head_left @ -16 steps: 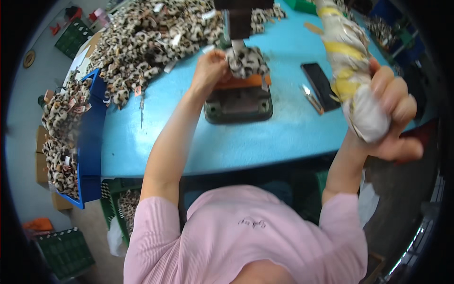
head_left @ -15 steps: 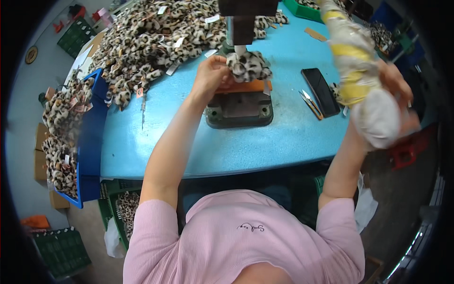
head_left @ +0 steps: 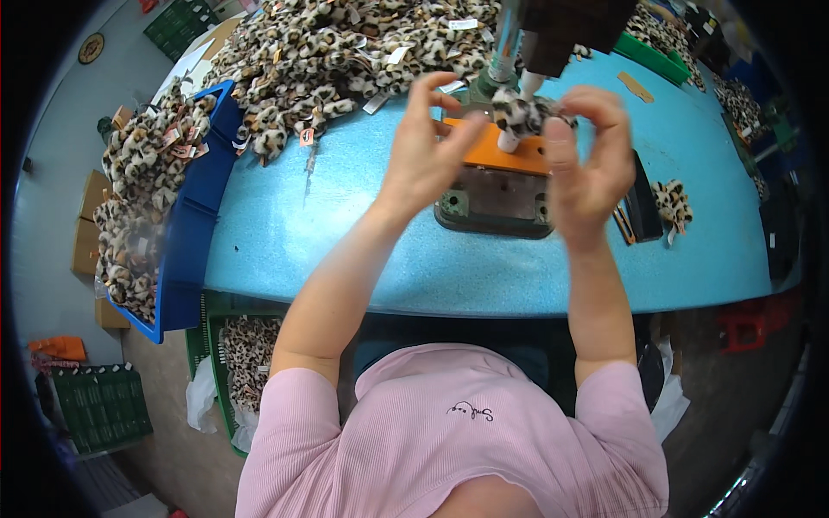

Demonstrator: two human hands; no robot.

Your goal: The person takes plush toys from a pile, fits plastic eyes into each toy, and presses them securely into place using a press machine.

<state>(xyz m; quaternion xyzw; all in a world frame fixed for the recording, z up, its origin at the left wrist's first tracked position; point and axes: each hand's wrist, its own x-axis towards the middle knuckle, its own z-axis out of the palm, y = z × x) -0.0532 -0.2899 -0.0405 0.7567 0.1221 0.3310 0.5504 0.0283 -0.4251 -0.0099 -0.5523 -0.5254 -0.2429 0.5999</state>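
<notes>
A spotted plush piece (head_left: pixel 522 112) in white, black and brown sits on a white peg over the orange plate (head_left: pixel 492 147) of a small bench press (head_left: pixel 492 200). Left of it, my left hand (head_left: pixel 419 147) is open, thumb and fingers apart and holding nothing; the thumb is blurred. My right hand (head_left: pixel 596 160) is at the plush piece's right edge, fingers curled and thumb up against it, slightly smeared by motion. The press's dark head (head_left: pixel 579 34) hangs just above the plush piece.
A large heap of spotted plush pieces (head_left: pixel 345 69) covers the table's far left. A blue crate (head_left: pixel 194 233) of them stands at the left edge. Right of the press lie a phone (head_left: pixel 643 203), snips (head_left: pixel 623 224) and a single plush piece (head_left: pixel 672 203). A green tray (head_left: pixel 652 59) stands far right.
My right hand has let go of the wrapped lever and come left to the plush piece. My left hand has drawn off the plush and opened. The view has shifted, and the lever is out of sight.
</notes>
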